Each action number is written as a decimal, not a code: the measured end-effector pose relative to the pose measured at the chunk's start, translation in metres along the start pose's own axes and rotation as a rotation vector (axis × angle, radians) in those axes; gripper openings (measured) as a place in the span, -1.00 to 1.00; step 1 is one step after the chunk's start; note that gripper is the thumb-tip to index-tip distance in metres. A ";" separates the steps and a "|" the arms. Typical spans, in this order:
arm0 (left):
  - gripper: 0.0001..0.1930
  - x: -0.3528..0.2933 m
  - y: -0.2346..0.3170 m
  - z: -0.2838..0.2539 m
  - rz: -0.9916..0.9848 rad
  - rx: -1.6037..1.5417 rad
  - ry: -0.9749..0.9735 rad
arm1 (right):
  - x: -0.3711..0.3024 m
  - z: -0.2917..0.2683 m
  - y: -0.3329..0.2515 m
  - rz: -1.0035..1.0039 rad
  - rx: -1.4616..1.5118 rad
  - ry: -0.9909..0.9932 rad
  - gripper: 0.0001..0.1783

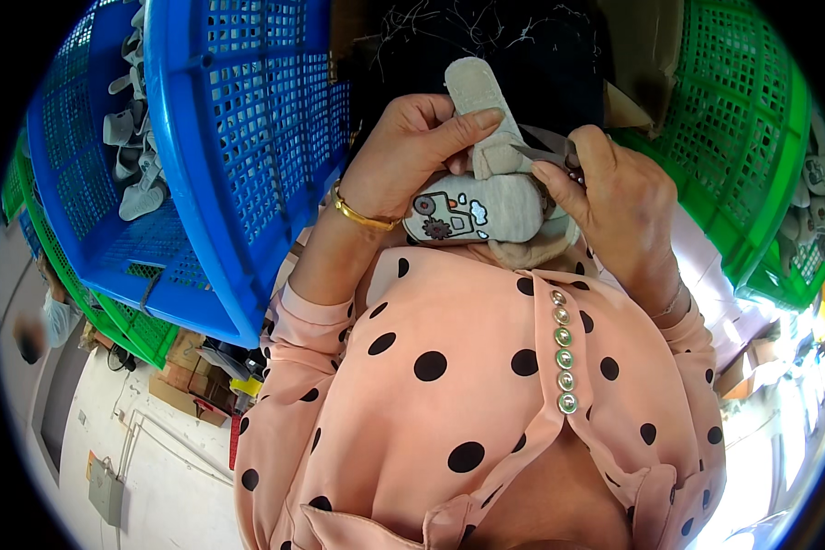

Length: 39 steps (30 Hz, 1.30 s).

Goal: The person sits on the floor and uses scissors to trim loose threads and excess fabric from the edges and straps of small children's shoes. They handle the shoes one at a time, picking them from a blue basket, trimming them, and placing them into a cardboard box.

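My left hand (419, 142), with a gold bangle at the wrist, pinches a small grey fabric shoe (500, 206). A vehicle and little clouds decorate the shoe's grey side. Above the thumb a long, pale strip (475, 84) with a rounded end sticks up; whether it is a strap or a sole I cannot tell. In my right hand (623, 192) is a pair of small scissors (545, 151), fingers closed around it. The pointed blades reach left to the pale fabric beside my left thumb. My palm and fingers partly hide the handles.
At the left stands a tall blue plastic basket (183, 183) holding several pale shoes (142, 197). Green baskets (733, 137) stand close on the right, with more shoes beyond. Loose threads (458, 23) lie on dark cloth ahead. Cardboard boxes (192, 390) and another person (60, 312) are at far left.
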<state>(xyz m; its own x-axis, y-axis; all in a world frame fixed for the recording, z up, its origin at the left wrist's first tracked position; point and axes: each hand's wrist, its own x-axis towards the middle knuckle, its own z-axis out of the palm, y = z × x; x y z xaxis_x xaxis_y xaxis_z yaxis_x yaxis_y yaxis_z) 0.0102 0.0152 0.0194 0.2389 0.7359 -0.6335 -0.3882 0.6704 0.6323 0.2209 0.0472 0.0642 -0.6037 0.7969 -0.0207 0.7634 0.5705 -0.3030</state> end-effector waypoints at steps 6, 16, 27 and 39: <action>-0.77 -0.001 0.000 0.003 -0.011 -0.024 0.018 | -0.001 0.003 -0.001 0.012 -0.058 -0.007 -0.55; -0.81 0.002 -0.005 -0.002 -0.021 -0.050 -0.020 | -0.003 0.009 -0.003 0.071 0.070 0.009 -0.56; -0.77 0.004 -0.013 -0.003 -0.036 -0.109 -0.004 | 0.001 0.029 0.011 0.415 0.952 0.055 -0.60; -0.81 0.004 -0.012 -0.005 -0.037 -0.053 0.014 | 0.015 -0.004 0.022 -0.199 0.007 -0.097 -0.56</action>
<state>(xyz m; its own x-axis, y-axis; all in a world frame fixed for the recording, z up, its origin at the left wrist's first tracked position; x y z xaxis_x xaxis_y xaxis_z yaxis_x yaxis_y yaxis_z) 0.0117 0.0097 0.0076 0.2415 0.7090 -0.6625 -0.4257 0.6910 0.5842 0.2293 0.0726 0.0612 -0.7616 0.6460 -0.0512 0.6258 0.7127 -0.3169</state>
